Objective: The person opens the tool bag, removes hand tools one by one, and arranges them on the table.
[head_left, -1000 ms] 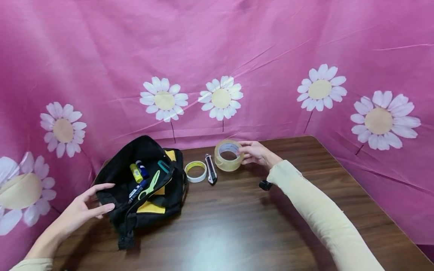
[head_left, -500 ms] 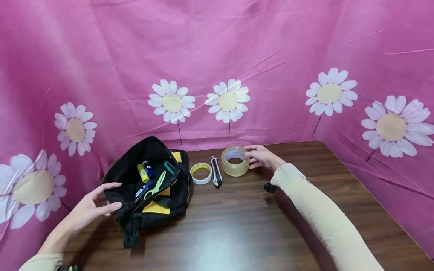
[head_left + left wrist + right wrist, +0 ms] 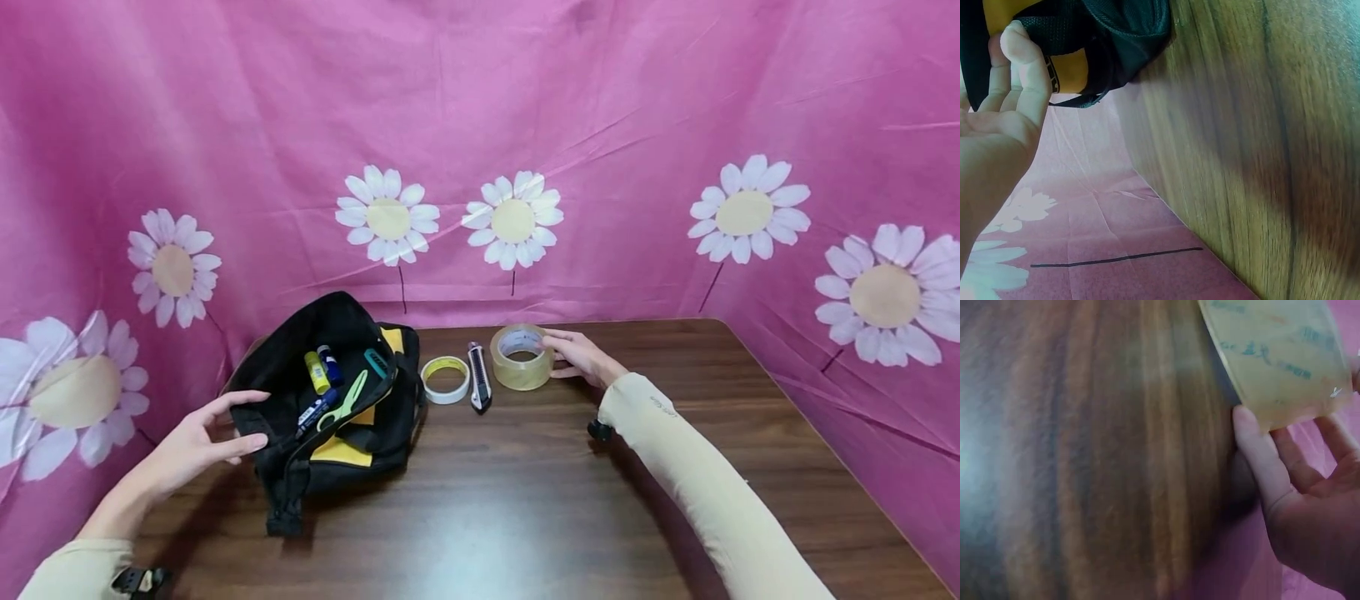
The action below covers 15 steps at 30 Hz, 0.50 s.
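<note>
At the left of the head view, a black bag with yellow patches [image 3: 408, 367] lies on its side, mouth open. My left hand [image 3: 198, 437] holds the edge of that mouth, thumb apart from the fingers. Inside show a yellow tube [image 3: 317, 372], a dark blue tube [image 3: 330, 367], a blue marker [image 3: 317, 412], light green scissors [image 3: 348, 400] and a teal cutter [image 3: 376, 363]. My right hand [image 3: 585, 357] grips the right side of a wide roll of clear packing tape [image 3: 522, 375] at the back of the table. The right wrist view shows the thumb [image 3: 1254, 440] at the roll's edge.
Between bag and packing tape lie a narrow white tape roll [image 3: 447, 397] with a yellow core and a grey-and-black utility knife [image 3: 479, 377]. The brown wooden table [image 3: 480, 500] meets a pink flowered curtain [image 3: 450, 100] behind and at the sides.
The head view has shifted slightly. Relative to the utility knife, the packing tape and my right hand have come a little lower in the view. My left hand keeps its hold on the bag.
</note>
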{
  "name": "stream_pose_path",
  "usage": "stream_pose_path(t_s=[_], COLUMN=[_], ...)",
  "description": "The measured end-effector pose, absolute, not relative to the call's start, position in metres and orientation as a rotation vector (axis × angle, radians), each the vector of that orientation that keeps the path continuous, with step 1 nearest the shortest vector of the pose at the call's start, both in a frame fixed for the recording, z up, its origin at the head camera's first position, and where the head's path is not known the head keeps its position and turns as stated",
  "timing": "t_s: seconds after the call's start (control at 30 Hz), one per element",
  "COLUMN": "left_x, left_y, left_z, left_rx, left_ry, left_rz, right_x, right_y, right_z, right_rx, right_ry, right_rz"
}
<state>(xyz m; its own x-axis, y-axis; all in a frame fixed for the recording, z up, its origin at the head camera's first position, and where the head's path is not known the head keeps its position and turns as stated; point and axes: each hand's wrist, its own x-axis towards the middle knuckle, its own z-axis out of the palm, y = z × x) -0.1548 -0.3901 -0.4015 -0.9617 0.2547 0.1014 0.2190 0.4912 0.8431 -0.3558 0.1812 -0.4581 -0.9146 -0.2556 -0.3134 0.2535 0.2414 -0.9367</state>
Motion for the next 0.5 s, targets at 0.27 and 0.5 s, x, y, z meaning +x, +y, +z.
stream_pose_path(t_s=[0.27, 0.5], left_x=[-0.1578, -0.1578], left_y=[-0.3861, -0.3867], left_z=[-0.4007, -0.4031], left_rx=[0.417, 0.433], left_ry=[2.66, 2.656], left_rz=[1.511, 1.526], right_x=[-0.3498, -0.3475], right_y=[0.1806, 0.1798], right_z=[-0.4645, -0.4667], right_rx=[-0.05, -0.074], right_ry=[2.133, 2.158], right_rz=[-1.76, -1.782])
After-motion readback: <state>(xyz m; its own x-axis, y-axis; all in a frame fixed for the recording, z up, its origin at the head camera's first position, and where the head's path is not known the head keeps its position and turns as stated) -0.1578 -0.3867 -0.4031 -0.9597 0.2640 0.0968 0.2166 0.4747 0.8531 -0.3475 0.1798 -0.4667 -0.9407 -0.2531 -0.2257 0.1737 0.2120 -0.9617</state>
